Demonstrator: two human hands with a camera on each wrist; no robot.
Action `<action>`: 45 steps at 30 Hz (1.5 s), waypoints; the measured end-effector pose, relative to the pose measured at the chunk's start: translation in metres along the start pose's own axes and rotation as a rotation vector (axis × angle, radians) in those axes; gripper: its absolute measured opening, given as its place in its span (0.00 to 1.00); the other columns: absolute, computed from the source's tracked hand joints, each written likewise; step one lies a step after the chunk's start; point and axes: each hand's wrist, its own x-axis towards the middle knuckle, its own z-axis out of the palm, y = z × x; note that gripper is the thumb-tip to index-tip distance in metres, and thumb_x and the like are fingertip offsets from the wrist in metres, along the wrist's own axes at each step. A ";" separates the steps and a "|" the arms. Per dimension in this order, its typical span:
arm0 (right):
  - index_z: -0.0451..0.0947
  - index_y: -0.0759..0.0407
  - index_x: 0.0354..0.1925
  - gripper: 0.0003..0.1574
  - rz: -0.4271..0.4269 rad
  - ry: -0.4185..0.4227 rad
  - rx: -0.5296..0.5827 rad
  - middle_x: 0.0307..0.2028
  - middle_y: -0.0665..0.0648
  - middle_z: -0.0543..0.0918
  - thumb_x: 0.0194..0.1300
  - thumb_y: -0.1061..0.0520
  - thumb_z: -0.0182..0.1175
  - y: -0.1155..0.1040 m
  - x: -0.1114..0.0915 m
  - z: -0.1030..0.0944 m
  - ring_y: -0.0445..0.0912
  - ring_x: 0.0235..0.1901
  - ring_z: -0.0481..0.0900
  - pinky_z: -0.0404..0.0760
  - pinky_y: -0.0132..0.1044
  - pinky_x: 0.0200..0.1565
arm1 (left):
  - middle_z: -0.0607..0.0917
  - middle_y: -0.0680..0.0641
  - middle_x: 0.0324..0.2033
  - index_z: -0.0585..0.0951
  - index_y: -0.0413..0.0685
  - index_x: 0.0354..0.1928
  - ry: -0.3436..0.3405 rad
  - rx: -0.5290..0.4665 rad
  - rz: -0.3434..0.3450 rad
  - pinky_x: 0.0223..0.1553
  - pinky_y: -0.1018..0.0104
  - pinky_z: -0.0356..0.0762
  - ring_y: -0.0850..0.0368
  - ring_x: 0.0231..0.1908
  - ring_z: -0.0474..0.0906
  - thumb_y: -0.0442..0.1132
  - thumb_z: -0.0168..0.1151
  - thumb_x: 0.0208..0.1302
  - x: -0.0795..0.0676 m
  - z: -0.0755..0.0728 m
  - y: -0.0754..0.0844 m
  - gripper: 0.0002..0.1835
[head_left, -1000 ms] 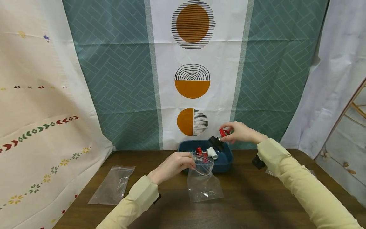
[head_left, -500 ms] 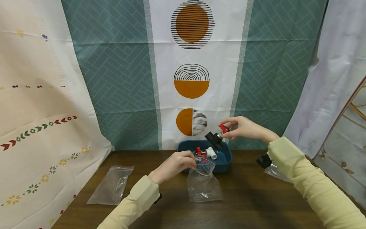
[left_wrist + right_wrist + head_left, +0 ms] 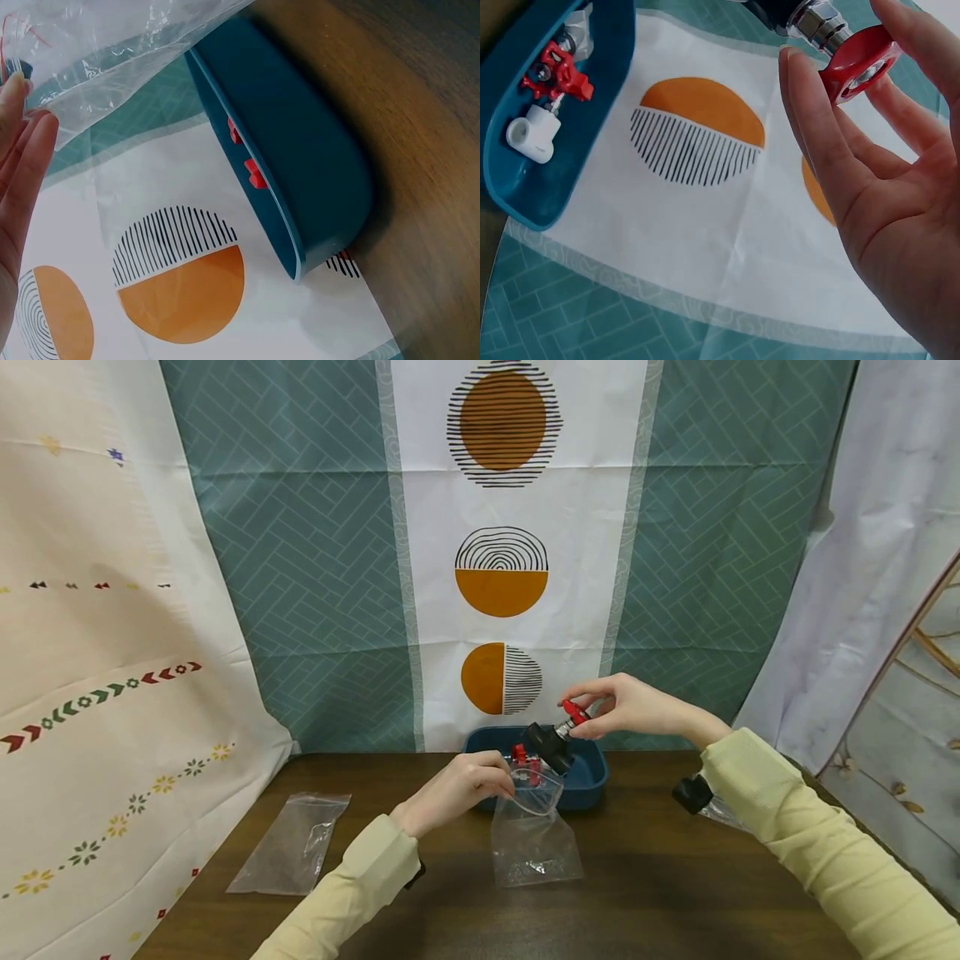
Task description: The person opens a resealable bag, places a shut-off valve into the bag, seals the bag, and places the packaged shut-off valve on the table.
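Observation:
A globe valve with a black body (image 3: 550,746) and a red handwheel (image 3: 861,64) is held up by its wheel in my right hand (image 3: 633,708), between thumb and fingertips. My left hand (image 3: 461,795) pinches the rim of a clear plastic bag (image 3: 536,853), whose mouth gapes while its lower part hangs toward the table. The black valve body is tilted just above and behind that mouth. In the left wrist view, the bag (image 3: 142,56) stretches away from the fingertips. Behind the bag stands a blue bin (image 3: 588,795).
Inside the bin lie a white valve (image 3: 534,136) and other parts with red handwheels (image 3: 555,71). A flat clear bag (image 3: 292,845) lies on the brown table (image 3: 630,893) at left, and another clear bag (image 3: 722,812) shows partly beyond the right wrist. Patterned cloth hangs behind.
My right hand rose slightly, then came down and left, bringing the valve from over the bin's right side closer to the bag's mouth. My left hand and the bag have hardly moved.

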 end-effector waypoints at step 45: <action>0.75 0.53 0.51 0.26 0.021 -0.096 -0.185 0.31 0.52 0.76 0.55 0.48 0.65 0.002 0.010 0.036 0.47 0.18 0.74 0.75 0.41 0.23 | 0.76 0.56 0.31 0.83 0.46 0.32 0.044 -0.048 0.019 0.36 0.74 0.74 0.66 0.34 0.73 0.28 0.66 0.49 0.004 0.003 -0.002 0.08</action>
